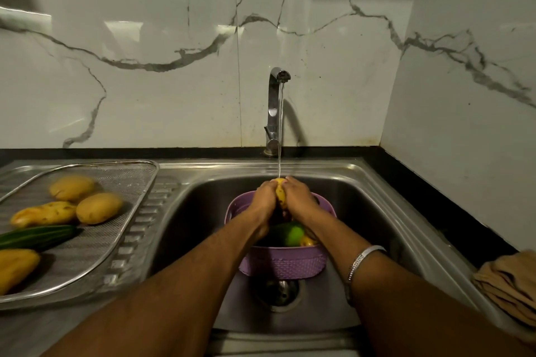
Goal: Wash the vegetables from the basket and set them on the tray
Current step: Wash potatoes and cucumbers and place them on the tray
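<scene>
My left hand [264, 197] and my right hand [298, 197] both grip a yellow vegetable [280, 193] under the running stream from the tap [275, 107]. Below them a purple basket [282, 265] stands in the sink [377, 226], with a green vegetable [291, 234] and a yellow one [307, 241] inside. On the left a metal mesh tray [121, 180] holds several yellow vegetables, among them a potato [98, 208], and a dark green cucumber [37, 238].
A folded tan cloth [510, 287] lies on the black counter at the right. The sink drain [280, 293] shows just in front of the basket. Marble-patterned walls close in behind and at the right.
</scene>
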`<act>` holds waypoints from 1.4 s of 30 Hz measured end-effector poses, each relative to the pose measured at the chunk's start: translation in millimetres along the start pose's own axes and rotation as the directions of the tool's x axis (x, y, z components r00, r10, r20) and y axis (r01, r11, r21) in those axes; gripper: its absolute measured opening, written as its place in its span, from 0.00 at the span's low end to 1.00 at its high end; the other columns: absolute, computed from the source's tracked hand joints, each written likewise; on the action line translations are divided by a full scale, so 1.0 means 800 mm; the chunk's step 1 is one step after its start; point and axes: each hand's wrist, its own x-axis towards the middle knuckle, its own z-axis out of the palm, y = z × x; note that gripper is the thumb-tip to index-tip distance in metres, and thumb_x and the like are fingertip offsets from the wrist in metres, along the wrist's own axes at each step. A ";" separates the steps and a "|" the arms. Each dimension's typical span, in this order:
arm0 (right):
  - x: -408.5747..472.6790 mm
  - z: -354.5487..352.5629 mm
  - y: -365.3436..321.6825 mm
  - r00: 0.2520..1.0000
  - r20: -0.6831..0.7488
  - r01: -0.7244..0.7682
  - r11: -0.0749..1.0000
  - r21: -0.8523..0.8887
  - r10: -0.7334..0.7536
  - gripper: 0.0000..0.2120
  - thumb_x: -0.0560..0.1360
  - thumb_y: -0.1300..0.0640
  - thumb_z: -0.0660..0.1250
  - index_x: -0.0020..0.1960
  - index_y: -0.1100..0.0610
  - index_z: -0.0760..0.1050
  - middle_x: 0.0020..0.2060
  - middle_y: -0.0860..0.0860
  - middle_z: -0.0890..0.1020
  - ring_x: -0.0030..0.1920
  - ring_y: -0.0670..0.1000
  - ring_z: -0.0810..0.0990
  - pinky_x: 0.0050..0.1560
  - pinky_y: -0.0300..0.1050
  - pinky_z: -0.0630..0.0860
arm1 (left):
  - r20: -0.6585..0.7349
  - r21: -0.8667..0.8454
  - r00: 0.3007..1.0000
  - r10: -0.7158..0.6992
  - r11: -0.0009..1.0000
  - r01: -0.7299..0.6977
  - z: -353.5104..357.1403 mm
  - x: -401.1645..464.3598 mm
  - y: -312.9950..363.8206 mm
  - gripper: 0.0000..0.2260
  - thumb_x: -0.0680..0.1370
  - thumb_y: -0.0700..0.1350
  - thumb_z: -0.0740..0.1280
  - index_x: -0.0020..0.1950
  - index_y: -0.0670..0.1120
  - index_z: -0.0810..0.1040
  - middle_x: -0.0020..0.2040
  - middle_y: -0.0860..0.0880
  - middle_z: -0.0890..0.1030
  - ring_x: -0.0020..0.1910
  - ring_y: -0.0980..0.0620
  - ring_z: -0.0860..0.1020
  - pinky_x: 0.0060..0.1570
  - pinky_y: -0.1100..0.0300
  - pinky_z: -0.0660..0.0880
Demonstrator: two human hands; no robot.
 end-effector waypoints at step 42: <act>-0.005 -0.007 -0.008 0.949 -0.315 0.013 0.994 0.105 0.021 0.17 0.78 0.43 0.69 0.45 0.57 0.83 0.42 0.56 0.85 0.42 0.56 0.85 0.46 0.53 0.85 | 0.075 -0.074 0.995 0.070 0.995 -0.065 0.007 -0.004 0.003 0.13 0.87 0.50 0.52 0.64 0.49 0.73 0.51 0.41 0.81 0.44 0.48 0.79 0.39 0.54 0.79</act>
